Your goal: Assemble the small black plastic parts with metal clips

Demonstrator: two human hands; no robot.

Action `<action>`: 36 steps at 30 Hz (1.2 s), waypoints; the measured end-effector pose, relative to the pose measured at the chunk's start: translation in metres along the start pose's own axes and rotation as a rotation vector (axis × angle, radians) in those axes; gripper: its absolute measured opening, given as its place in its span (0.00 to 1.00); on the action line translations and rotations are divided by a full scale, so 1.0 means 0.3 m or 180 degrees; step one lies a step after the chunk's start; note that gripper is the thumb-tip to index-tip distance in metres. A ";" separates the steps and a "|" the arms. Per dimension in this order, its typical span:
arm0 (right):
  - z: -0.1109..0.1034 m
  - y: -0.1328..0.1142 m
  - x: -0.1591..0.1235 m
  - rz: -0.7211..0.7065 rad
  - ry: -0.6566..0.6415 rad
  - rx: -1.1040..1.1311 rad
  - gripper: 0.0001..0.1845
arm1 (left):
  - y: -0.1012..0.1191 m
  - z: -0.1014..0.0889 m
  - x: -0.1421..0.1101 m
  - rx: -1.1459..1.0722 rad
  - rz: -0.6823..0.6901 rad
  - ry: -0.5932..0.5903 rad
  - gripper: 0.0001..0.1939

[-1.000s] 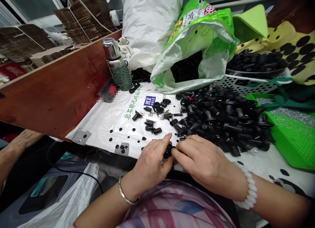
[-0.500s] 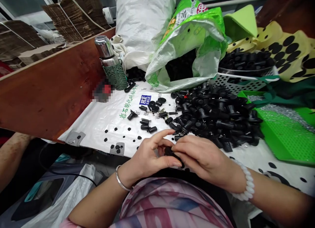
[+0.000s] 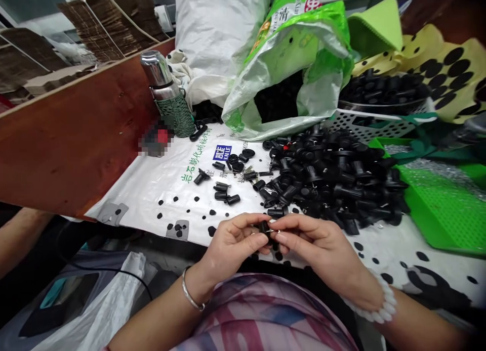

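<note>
**Left hand** [image 3: 235, 239]: grip closed; thumb and fingertips pinch the held part from the left; silver metal bangle [image 3: 190, 294] on the wrist.
**Right hand** [image 3: 319, 245]: grip closed; thumb and fingertips pinch the same part from the right; white beaded bracelet [image 3: 379, 310] on the wrist.
**Held item:** small black moulded plastic part [image 3: 264, 228], between both hands, above the sheet's near edge; thin metal pin [image 3: 271, 231] at its right side.
**Surface:** glossy white plastic sheet [image 3: 152, 199], printed with green characters and black dots.
**Loose items:** roughly twenty small black plastic parts [image 3: 222, 187], scattered singly on the sheet.
**Bulk:** heaped pile of many similar matte black plastic parts [image 3: 334, 184], just beyond the right hand.
**Background:** green mesh tray [image 3: 440, 209], right; white perforated plastic basket [image 3: 372, 121] of black parts; torn green-and-white plastic bag [image 3: 292, 62]; steel flask in a green woven sleeve [image 3: 167, 98].
</note>
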State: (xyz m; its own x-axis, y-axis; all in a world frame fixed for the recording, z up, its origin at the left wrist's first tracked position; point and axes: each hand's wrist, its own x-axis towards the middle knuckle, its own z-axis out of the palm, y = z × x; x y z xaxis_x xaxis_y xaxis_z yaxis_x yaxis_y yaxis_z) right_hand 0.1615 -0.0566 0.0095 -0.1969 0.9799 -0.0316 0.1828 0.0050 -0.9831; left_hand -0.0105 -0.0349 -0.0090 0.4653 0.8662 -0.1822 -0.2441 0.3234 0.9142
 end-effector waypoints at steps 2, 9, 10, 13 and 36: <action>-0.003 0.003 -0.008 -0.0405 0.0105 -0.0302 0.06 | -0.005 0.000 0.004 -0.0060 -0.0089 -0.0055 0.17; -0.022 0.008 -0.007 -0.1361 0.0281 -0.1031 0.09 | -0.002 0.005 -0.009 0.0331 -0.0143 -0.0346 0.19; -0.024 0.007 -0.003 -0.1228 0.0301 -0.0972 0.08 | 0.000 0.003 -0.015 0.0515 -0.0037 -0.0492 0.19; -0.018 0.001 0.002 -0.1093 0.0354 -0.0899 0.06 | 0.002 -0.008 -0.027 0.1226 0.0346 -0.0601 0.21; -0.006 -0.018 -0.029 -0.1673 -0.0298 -0.2180 0.20 | 0.000 0.008 -0.032 0.2940 0.1049 -0.0227 0.13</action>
State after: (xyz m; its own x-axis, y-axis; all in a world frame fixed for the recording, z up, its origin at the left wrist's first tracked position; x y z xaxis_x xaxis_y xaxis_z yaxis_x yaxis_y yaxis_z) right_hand 0.1639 -0.0649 0.0154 -0.4916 0.7966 0.3518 0.5796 0.6008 -0.5506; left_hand -0.0128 -0.0441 -0.0063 0.5508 0.8248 0.1273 0.3761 -0.3815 0.8444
